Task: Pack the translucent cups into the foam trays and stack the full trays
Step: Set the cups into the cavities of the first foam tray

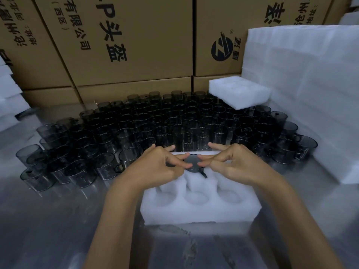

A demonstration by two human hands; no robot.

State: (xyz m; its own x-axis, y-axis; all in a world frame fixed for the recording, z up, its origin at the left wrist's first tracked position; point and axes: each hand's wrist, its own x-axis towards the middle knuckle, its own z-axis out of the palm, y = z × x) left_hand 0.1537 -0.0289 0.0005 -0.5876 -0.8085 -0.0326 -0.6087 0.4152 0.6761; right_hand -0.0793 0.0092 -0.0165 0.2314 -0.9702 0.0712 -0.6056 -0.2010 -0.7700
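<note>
Cardboard boxes (120,41) wall the back; cups crowd the desk (48,220). Both hands, left (157,167) & right (233,166), pinch one dark cup (191,165) over foam tray (198,206), back middle pocket. Prob light, stiff, slick plastic; grip rim w/ fingers, ease down.

cups (108,167): smoky glossy plastic | tray (200,212): matt white foam | boxes (136,45): brown cardboard

Two foam trays (200,206) (cups (174,121) uncountable)
</note>
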